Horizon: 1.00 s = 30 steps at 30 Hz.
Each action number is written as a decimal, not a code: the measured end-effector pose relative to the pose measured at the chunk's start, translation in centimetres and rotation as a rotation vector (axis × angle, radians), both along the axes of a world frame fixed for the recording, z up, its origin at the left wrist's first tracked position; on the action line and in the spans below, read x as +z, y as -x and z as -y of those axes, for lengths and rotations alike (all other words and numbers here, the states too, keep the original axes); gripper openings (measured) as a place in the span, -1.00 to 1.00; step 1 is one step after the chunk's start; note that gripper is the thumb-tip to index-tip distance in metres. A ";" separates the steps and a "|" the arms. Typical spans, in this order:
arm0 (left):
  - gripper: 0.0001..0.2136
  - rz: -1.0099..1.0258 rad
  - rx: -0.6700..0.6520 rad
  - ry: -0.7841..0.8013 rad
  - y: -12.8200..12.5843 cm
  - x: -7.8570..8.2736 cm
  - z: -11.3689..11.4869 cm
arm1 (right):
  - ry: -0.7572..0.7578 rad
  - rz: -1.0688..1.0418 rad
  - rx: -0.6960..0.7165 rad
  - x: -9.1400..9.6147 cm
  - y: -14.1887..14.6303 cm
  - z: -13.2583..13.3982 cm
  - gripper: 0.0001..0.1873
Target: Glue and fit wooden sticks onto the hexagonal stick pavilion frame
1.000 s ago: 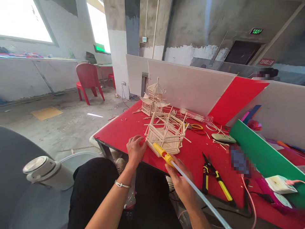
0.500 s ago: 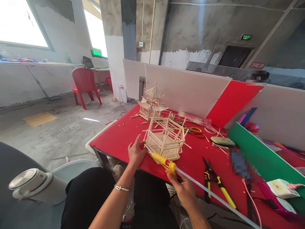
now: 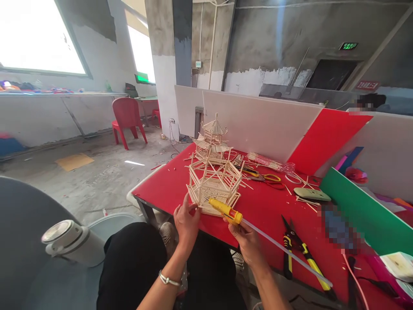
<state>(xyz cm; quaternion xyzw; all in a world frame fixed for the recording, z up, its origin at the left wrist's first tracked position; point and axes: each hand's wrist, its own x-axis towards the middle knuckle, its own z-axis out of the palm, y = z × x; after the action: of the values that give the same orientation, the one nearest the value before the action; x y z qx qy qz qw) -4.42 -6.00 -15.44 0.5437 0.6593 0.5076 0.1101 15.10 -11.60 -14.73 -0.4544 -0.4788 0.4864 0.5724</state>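
Note:
A six-sided frame of thin wooden sticks (image 3: 222, 189), with slatted sides and open upper beams, sits near the front edge of the red table. At its near left corner, my left hand (image 3: 187, 221) pinches the base between thumb and fingers, the index finger pointing up. My right hand (image 3: 247, 241) is closed around a yellow hot glue gun (image 3: 226, 210). The gun's tip points left over the frame's near side; whether it touches is unclear. A long translucent glue stick (image 3: 287, 252) trails from its back. Behind stands a tiered stick pagoda (image 3: 213, 140).
Yellow-and-black cutters (image 3: 298, 252) lie to the right, with red-and-yellow pliers (image 3: 269, 178), bundled sticks (image 3: 266, 161) and a pale green oval case (image 3: 312, 193) beyond. A green board (image 3: 364, 211) edges the right side. A white flask (image 3: 74, 241) stands at lower left.
The stick frame has turned and shifted left against the table, its corner now at my left fingers. The glue gun's tip has come over the frame's near side. The camera view has swung slightly left.

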 end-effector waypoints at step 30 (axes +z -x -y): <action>-0.64 0.265 -0.171 -0.036 -3.1 0.2 4.1 | -0.164 0.282 -0.240 4.9 -1.9 4.6 -0.63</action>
<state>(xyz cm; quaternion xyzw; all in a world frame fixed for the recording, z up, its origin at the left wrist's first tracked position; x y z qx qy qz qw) -1.28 -10.08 -15.27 0.5280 0.5810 0.5753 0.2295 16.95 -16.18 -9.85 -0.5239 -0.5346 0.3057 0.5884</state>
